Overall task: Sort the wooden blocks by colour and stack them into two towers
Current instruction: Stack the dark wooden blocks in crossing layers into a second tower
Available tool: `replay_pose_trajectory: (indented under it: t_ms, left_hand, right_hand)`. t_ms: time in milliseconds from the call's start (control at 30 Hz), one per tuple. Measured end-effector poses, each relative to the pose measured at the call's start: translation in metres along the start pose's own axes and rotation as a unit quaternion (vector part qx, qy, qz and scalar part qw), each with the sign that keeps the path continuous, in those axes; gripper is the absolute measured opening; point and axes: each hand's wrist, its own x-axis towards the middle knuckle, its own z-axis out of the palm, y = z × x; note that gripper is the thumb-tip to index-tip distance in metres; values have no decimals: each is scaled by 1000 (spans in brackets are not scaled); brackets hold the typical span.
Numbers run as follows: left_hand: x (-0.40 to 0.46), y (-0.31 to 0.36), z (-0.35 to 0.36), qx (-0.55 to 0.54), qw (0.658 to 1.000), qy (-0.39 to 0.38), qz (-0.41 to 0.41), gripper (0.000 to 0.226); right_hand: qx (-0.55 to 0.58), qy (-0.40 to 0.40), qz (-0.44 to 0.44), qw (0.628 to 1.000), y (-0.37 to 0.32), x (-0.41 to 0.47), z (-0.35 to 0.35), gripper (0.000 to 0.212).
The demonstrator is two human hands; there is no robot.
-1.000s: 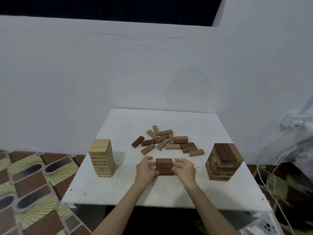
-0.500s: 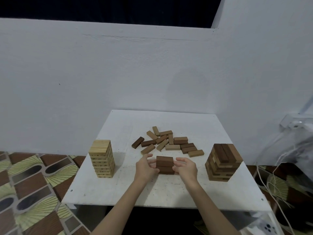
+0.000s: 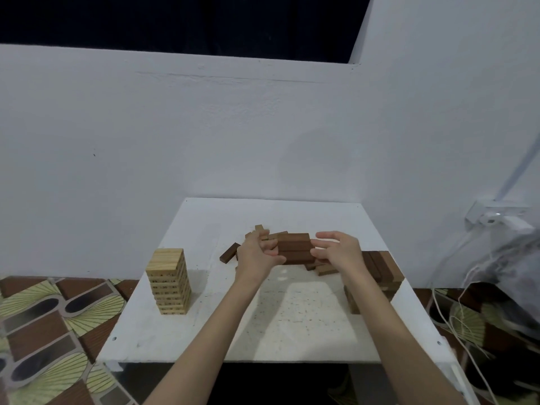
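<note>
A: What's different from a second ago?

B: The small stack of dark blocks (image 3: 293,248) has left the desk (image 3: 292,317). A second ago it sat on the surface between both hands, in front of the loose pile. Now it is held in the air, in front of that pile, and seems to be heading toward the dark tower (image 3: 380,270).

A: How is it held?

B: From both ends. The left hand (image 3: 257,254) has its fingers (image 3: 270,244) curled against the stack's left end, and the right hand (image 3: 339,251) has its fingers bent in against the right end, thumb low. The stack looks like a few layers squeezed together, so sideways pressure is all that keeps the layers from slipping.

A: And the rest, measured from the dark tower?

B: The loose blocks (image 3: 263,233) lie to its left and farther back, mostly hidden behind the hands; one dark block (image 3: 230,253) pokes out to the left of the left hand, and a few more show just left of the tower under the right hand. The pale tower (image 3: 169,280) stands well to its left, near the desk's left edge.

A: What does the lift mean for the task?

B: My guess is the stack goes on top of the dark tower in one go, which saves several single placements. The pale tower looks finished; only brown blocks remain loose. The risk is a layer sliding out, or a bump knocking the tower.
</note>
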Motion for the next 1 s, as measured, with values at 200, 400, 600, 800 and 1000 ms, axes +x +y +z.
replay_pose_trajectory:
  t_ms: [200,400,600,800,1000]
  left_hand:
    - [-4,30,30,-23,999,-25,10,64]
    - [-15,45,74,-41,998,-49,3,66]
    - [-24,48,114,-55,996,-76,-6,67]
    - [-28,45,139,-58,995,-83,-15,68]
    - [-29,44,148,-39,995,-91,-17,68]
  right_hand:
    - [14,17,-25,999,-20,-1,-43,31]
    - [6,33,-20,999,-21,-4,-91,30]
    - [-16,45,-5,999,-10,-2,-134,28]
    - [-32,51,11,998,-2,2,-156,28]
    - [-35,39,30,998,5,6,-163,28]
